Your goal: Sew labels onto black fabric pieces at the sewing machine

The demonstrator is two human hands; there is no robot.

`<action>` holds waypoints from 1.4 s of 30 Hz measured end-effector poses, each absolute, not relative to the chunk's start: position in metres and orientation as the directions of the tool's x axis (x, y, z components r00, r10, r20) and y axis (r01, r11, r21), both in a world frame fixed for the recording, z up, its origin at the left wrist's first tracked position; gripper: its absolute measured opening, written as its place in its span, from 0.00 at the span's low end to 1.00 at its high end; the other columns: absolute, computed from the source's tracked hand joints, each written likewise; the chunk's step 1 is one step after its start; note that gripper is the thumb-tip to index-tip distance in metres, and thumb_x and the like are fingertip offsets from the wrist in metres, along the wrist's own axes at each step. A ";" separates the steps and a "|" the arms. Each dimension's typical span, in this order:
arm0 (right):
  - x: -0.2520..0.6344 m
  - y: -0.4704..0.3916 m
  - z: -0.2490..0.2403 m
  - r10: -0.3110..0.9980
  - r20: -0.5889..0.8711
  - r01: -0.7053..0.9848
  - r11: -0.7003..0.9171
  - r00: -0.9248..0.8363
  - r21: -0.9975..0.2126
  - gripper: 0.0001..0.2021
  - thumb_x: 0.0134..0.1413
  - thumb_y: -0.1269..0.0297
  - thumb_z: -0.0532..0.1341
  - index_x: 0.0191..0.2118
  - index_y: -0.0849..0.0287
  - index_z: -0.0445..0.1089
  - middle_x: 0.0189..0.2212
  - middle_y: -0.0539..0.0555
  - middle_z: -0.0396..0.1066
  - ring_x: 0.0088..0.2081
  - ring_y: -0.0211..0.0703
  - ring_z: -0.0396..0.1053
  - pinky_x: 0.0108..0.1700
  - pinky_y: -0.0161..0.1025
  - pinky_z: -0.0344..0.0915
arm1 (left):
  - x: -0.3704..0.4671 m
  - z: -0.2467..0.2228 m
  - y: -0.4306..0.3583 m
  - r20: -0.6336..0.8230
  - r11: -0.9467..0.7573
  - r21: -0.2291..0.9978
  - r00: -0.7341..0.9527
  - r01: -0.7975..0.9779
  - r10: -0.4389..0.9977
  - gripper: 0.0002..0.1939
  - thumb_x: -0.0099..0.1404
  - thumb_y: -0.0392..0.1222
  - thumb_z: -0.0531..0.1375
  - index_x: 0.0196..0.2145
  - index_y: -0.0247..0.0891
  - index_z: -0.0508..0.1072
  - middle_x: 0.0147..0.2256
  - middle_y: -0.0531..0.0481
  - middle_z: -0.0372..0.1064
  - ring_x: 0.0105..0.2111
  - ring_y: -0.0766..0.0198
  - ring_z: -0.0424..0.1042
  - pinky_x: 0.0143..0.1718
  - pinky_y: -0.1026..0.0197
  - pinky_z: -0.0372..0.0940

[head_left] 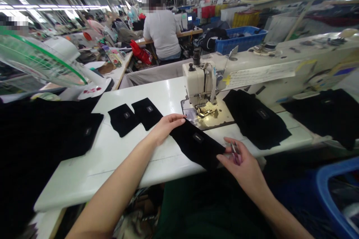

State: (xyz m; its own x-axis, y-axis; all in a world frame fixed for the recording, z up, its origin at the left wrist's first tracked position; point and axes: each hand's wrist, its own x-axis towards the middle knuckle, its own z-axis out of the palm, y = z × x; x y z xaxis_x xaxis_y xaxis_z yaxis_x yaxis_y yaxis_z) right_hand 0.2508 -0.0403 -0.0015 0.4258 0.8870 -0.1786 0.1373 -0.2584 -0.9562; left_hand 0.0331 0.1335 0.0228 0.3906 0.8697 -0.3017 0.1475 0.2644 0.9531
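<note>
A black fabric piece (196, 143) with a small grey label lies on the white sewing table (123, 157) in front of the sewing machine (200, 86). My left hand (165, 127) grips its far left edge. My right hand (242, 164) pinches the near right corner and also holds small metal thread snips (235, 149). The presser foot (206, 111) stands just beyond the fabric, lit by the machine lamp.
Two labelled black pieces (136, 116) lie left of the machine, a black stack (256, 119) to its right. Dark fabric piles (42, 142) cover the left side. A green fan (33, 59) stands left. A blue bin (333, 194) sits lower right. A seated person (162, 30) works behind.
</note>
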 end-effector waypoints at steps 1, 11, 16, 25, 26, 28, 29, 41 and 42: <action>0.250 -0.039 -0.001 0.885 -0.169 0.141 -0.252 0.433 -0.957 0.28 0.41 0.54 0.70 0.51 0.58 0.72 0.32 0.50 0.72 0.25 0.39 0.68 0.31 0.39 0.70 | 0.033 0.024 0.132 -0.323 0.291 0.946 0.384 0.141 0.865 0.21 0.49 0.50 0.73 0.38 0.36 0.80 0.33 0.49 0.76 0.32 0.64 0.72 0.37 0.62 0.63; 0.252 -0.033 -0.004 0.874 -0.201 0.046 -0.246 0.443 -0.968 0.23 0.44 0.56 0.68 0.47 0.59 0.75 0.31 0.49 0.70 0.25 0.36 0.65 0.30 0.36 0.66 | 0.026 0.027 0.127 -0.435 0.442 0.896 0.270 0.040 0.859 0.18 0.46 0.48 0.75 0.30 0.35 0.78 0.26 0.49 0.77 0.24 0.65 0.73 0.26 0.67 0.66; 0.258 -0.032 -0.014 0.868 -0.247 0.006 -0.276 0.430 -0.961 0.23 0.46 0.53 0.69 0.48 0.58 0.76 0.33 0.51 0.72 0.21 0.33 0.59 0.21 0.34 0.56 | 0.021 0.029 0.124 -0.455 0.472 0.881 0.326 0.029 0.829 0.16 0.57 0.50 0.70 0.30 0.32 0.78 0.28 0.44 0.78 0.26 0.63 0.75 0.29 0.65 0.69; 0.260 -0.034 -0.015 0.875 -0.169 0.097 -0.237 0.453 -0.967 0.20 0.51 0.49 0.67 0.42 0.60 0.77 0.24 0.49 0.69 0.20 0.37 0.62 0.19 0.34 0.55 | 0.023 0.027 0.124 -0.402 0.371 0.915 0.314 0.157 0.860 0.17 0.51 0.49 0.73 0.31 0.33 0.78 0.26 0.48 0.75 0.23 0.67 0.71 0.25 0.65 0.63; 0.261 -0.034 -0.014 0.879 -0.154 0.126 -0.234 0.451 -0.964 0.18 0.52 0.49 0.66 0.40 0.59 0.77 0.22 0.48 0.67 0.20 0.38 0.61 0.20 0.35 0.56 | 0.024 0.027 0.124 -0.380 0.343 0.924 0.295 0.169 0.877 0.16 0.48 0.48 0.74 0.30 0.34 0.78 0.26 0.49 0.75 0.23 0.67 0.70 0.25 0.65 0.62; 0.263 -0.034 -0.014 0.885 -0.127 0.201 -0.238 0.447 -0.950 0.16 0.52 0.49 0.65 0.36 0.58 0.77 0.21 0.47 0.66 0.21 0.38 0.62 0.22 0.36 0.58 | 0.026 0.027 0.124 -0.352 0.313 0.933 0.258 0.178 0.900 0.16 0.47 0.47 0.74 0.29 0.35 0.78 0.26 0.49 0.76 0.25 0.66 0.71 0.27 0.64 0.63; 0.264 -0.033 -0.013 0.887 -0.115 0.237 -0.241 0.447 -0.941 0.15 0.52 0.50 0.65 0.35 0.57 0.77 0.21 0.47 0.66 0.22 0.39 0.62 0.23 0.36 0.59 | 0.027 0.028 0.124 -0.342 0.303 0.935 0.246 0.183 0.907 0.16 0.47 0.47 0.74 0.29 0.35 0.78 0.27 0.49 0.76 0.25 0.65 0.72 0.28 0.63 0.64; 0.253 -0.049 -0.006 0.987 0.162 0.424 0.147 0.000 -0.893 0.05 0.62 0.65 0.58 0.38 0.56 0.72 0.34 0.53 0.74 0.34 0.41 0.72 0.37 0.36 0.70 | 0.053 0.023 0.166 -0.137 -0.096 0.863 0.414 0.495 0.900 0.07 0.55 0.45 0.67 0.27 0.39 0.80 0.27 0.52 0.75 0.29 0.61 0.71 0.35 0.60 0.63; 0.253 -0.050 -0.008 0.977 0.210 0.432 0.208 -0.045 -0.877 0.06 0.62 0.67 0.58 0.40 0.56 0.73 0.37 0.54 0.75 0.37 0.42 0.73 0.39 0.37 0.71 | 0.059 0.020 0.170 -0.082 -0.191 0.834 0.458 0.518 0.885 0.05 0.56 0.43 0.66 0.27 0.39 0.80 0.27 0.52 0.75 0.30 0.61 0.71 0.36 0.60 0.63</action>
